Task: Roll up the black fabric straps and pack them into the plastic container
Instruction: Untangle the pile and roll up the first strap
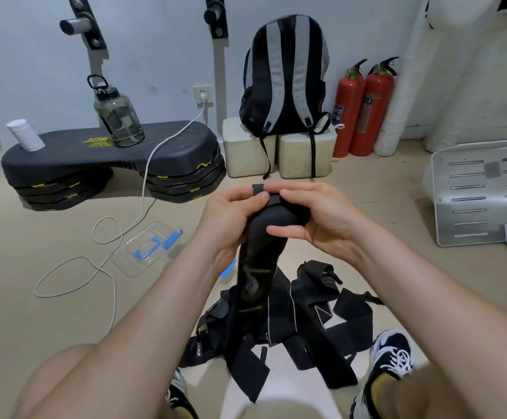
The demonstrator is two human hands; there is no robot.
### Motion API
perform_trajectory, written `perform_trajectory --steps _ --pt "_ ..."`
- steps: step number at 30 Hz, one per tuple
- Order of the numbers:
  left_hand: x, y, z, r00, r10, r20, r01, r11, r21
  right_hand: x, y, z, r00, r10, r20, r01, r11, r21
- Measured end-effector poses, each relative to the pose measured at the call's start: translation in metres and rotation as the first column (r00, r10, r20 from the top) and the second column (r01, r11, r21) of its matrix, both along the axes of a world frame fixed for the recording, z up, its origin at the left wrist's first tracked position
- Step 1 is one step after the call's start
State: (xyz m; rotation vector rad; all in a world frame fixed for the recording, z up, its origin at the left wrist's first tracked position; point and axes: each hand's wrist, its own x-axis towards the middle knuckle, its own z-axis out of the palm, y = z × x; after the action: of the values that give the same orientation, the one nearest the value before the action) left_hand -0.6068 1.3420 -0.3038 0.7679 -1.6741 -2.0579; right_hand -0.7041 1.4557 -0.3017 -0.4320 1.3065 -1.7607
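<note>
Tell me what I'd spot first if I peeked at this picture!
First you'd see two hands in the middle: the left hand and the right hand both pinch the top of a black strap, which hangs down to a pile of straps below. At the back stands a backpack, with two red fire extinguishers to its right.

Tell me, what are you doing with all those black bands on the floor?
A person sitting on the floor holds one long black fabric strap up with both hands. The left hand and right hand pinch its top end, seemingly starting to roll it, while the rest hangs down to a tangled pile of black fabric straps between the shoes. The clear plastic container with blue clips lies on the floor to the left; no strap shows in it yet.
</note>
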Motion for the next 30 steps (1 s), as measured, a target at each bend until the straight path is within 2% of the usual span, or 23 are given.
perform_trajectory --steps 5,11,13,15,17,18,21,23,24,26,28,30 --pt "0.007 -0.007 -0.008 0.993 -0.095 0.068 0.105 0.98 -0.171 -0.011 0.001 0.006 0.976 -0.159 0.148 0.17 0.983 -0.064" --pt "0.019 -0.006 -0.015 0.978 -0.206 0.013 0.198 0.917 -0.346 -0.012 -0.001 0.005 0.953 -0.227 0.202 0.244 0.968 -0.063" --pt "0.021 -0.008 -0.022 0.97 -0.232 0.078 0.243 0.87 -0.429 -0.015 -0.001 0.007 0.943 -0.252 0.217 0.274 0.958 -0.079" --pt "0.025 -0.011 -0.029 0.935 -0.308 0.178 0.355 0.8 -0.483 -0.022 0.002 0.009 0.932 -0.285 0.223 0.313 0.944 -0.105" --pt "0.029 -0.011 -0.032 0.88 -0.384 0.278 0.474 0.737 -0.482 -0.028 0.004 0.008 0.938 -0.311 0.156 0.327 0.94 -0.093" --pt "0.031 -0.011 -0.031 0.866 -0.407 0.289 0.498 0.745 -0.444 -0.031 0.003 0.006 0.946 -0.317 0.074 0.321 0.945 -0.062" --pt "0.036 -0.017 -0.021 0.832 -0.525 0.18 0.555 0.792 -0.254 -0.035 0.002 0.003 0.918 -0.26 -0.301 0.297 0.951 0.087" --pt "0.042 -0.024 -0.013 0.771 -0.623 0.128 0.636 0.749 -0.186 -0.037 0.003 0.003 0.837 -0.154 -0.525 0.285 0.942 0.177" --pt "0.045 -0.029 -0.01 0.736 -0.668 0.109 0.675 0.716 -0.175 -0.039 0.003 0.003 0.801 -0.103 -0.59 0.278 0.937 0.213" --pt "0.051 -0.036 -0.005 0.66 -0.748 0.068 0.748 0.646 -0.151 -0.041 0.003 0.002 0.793 -0.041 -0.607 0.236 0.941 0.244" --pt "0.054 -0.04 -0.003 0.581 -0.813 0.037 0.811 0.574 -0.111 -0.04 0.004 0.001 0.846 -0.028 -0.532 0.174 0.959 0.226" --pt "0.057 -0.04 0.0 0.555 -0.83 0.056 0.83 0.547 -0.113 -0.039 0.005 0.002 0.895 -0.024 -0.445 0.13 0.969 0.208"
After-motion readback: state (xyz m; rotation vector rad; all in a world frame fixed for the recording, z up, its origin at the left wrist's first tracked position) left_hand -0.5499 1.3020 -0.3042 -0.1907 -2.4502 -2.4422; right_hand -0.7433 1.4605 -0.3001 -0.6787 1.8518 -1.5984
